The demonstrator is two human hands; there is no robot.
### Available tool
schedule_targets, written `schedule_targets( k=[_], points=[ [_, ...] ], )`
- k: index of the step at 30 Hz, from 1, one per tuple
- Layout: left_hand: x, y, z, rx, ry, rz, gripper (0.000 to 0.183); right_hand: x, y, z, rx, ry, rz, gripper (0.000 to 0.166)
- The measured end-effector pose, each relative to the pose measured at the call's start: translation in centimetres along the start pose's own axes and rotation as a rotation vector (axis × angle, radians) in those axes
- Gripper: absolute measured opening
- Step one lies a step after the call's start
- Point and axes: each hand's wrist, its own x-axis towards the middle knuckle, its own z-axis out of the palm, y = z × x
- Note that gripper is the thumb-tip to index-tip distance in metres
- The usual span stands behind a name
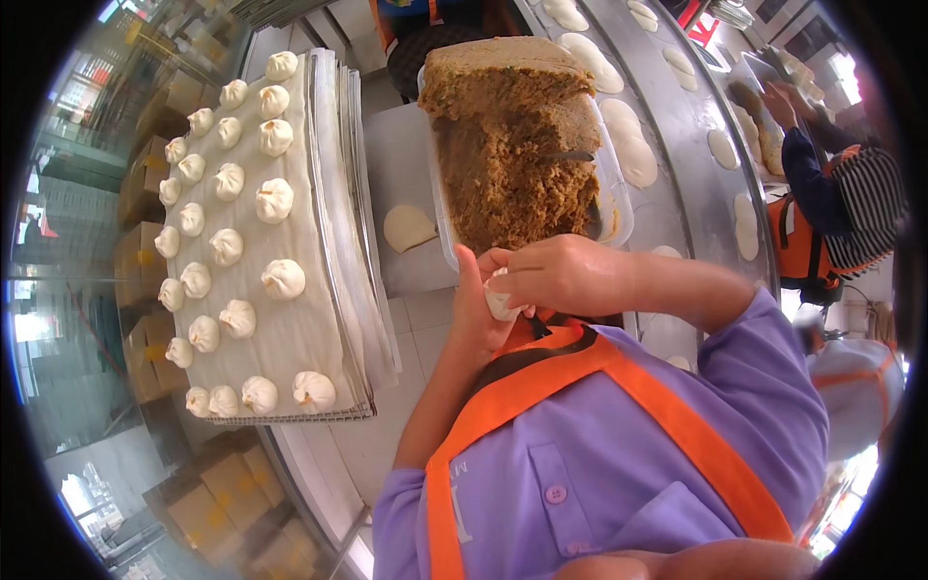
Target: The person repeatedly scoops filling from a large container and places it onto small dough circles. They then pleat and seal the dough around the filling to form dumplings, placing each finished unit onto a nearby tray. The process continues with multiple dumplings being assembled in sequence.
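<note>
In front of my chest, my left hand cups a small white dough bun from the left side and below. The fingers of my right hand close over its top edge, hiding part of it. Just beyond both hands is a clear plastic tub, heaped with brown minced filling. A dark flat utensil sticks out of the filling near the tub's right side. Left of the tub, a flat round dough wrapper lies on the metal surface.
On the left, a stack of lined wire trays carries rows of pleated buns. Dough wrappers lie along the steel counter at right. A co-worker in a striped garment works at the far right. Cardboard boxes show through glass.
</note>
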Motion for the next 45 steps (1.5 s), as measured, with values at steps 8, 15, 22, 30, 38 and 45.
schedule_targets(
  k=[8, 15, 22, 30, 38, 45],
  points=[
    [0.2, -1.1, 0.4, -0.002, 0.137, 0.13, 0.071, -0.5, 0.1, 1.1, -0.123, 0.078, 0.064, 0.009],
    [0.2, 0.0, -1.2, 0.129, 0.168, 0.259, 0.072, 0.6, 3.8, 0.5, 0.069, 0.436, 0.383, 0.007],
    [0.6, 1.2, -1.0, 0.028, 0.321, 0.357, 0.065, 3.2, 12.4, 0.9, -0.371, 0.539, 0.627, 0.007],
    [1.0, 2.0, -2.2, -0.059, 0.277, 0.423, 0.06, 3.8, 15.1, 1.5, -0.569, 0.377, 0.69, 0.007],
    [1.6, 3.4, -1.6, -0.089, 0.322, 0.276, 0.067, 4.2, 8.1, -1.5, 0.054, 0.489, 0.752, 0.01],
    [2.4, 3.1, -0.5, -0.115, 0.232, 0.299, 0.069, 4.1, 2.6, 0.2, 0.142, 0.289, 0.276, 0.012]
  ],
)
